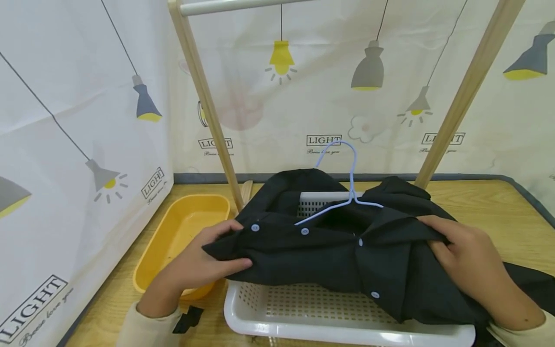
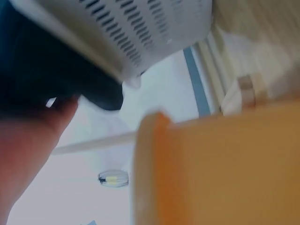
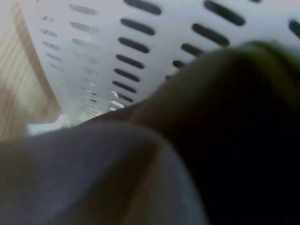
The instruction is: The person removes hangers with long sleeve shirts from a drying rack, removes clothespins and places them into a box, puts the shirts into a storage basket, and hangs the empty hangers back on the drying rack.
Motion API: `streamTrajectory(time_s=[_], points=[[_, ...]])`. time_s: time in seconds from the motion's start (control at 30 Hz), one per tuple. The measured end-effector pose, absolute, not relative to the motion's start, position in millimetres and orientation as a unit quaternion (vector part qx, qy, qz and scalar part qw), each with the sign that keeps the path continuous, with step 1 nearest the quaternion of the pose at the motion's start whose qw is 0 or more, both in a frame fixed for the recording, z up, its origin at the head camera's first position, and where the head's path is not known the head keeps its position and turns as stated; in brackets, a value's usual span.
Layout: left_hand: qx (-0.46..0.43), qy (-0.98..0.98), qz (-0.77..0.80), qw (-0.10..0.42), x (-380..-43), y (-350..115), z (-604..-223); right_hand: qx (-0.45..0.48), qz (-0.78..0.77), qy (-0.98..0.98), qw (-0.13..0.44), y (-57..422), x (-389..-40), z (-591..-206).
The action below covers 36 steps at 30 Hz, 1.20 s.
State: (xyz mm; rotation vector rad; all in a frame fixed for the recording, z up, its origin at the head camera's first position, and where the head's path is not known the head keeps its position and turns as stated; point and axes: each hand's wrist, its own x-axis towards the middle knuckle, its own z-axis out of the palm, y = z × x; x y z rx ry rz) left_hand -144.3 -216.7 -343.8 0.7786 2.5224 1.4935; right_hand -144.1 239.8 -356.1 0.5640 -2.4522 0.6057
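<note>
A black buttoned shirt (image 1: 299,260) with pale buttons is spread over a white perforated basket (image 1: 347,332). A light-blue hanger (image 1: 353,176) lies partly inside the shirt, its hook standing up and its left arm showing at the opening. On the left, my left hand (image 1: 195,262) pinches the shirt's edge between thumb and fingers. My right hand (image 1: 470,265) holds the fabric at the other side, some fingertips hidden in the folds. Dark cloth and the basket's slotted wall (image 3: 136,47) fill much of the right wrist view.
A yellow tray (image 1: 182,212) stands left of the basket. Wooden posts (image 1: 208,101) carry a white rail (image 1: 234,6) behind the shirt. A small black piece (image 1: 189,319) lies on the wooden table (image 1: 485,202) near my left sleeve. Lamp-print sheets surround the table.
</note>
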Motion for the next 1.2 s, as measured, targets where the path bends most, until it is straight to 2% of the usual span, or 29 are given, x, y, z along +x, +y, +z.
streamTrajectory(time_s=[0.17,0.27,0.63,0.9,1.2], points=[[0.242,0.840,0.470,0.122,-144,-224,-340,0.206,0.231,-0.913,0.267,240,-145,-356],[0.231,0.853,0.449,0.131,-143,-226,-338,0.204,0.231,-0.914,0.263,241,-144,-357],[0.257,0.849,0.459,0.050,-146,-225,-337,0.195,0.229,-0.922,0.244,242,-146,-359],[0.303,0.845,0.440,-0.032,-146,-220,-339,0.182,0.236,-0.927,0.227,242,-146,-359],[0.330,0.823,0.462,0.013,-146,-214,-343,0.171,0.236,-0.930,0.224,241,-146,-359]])
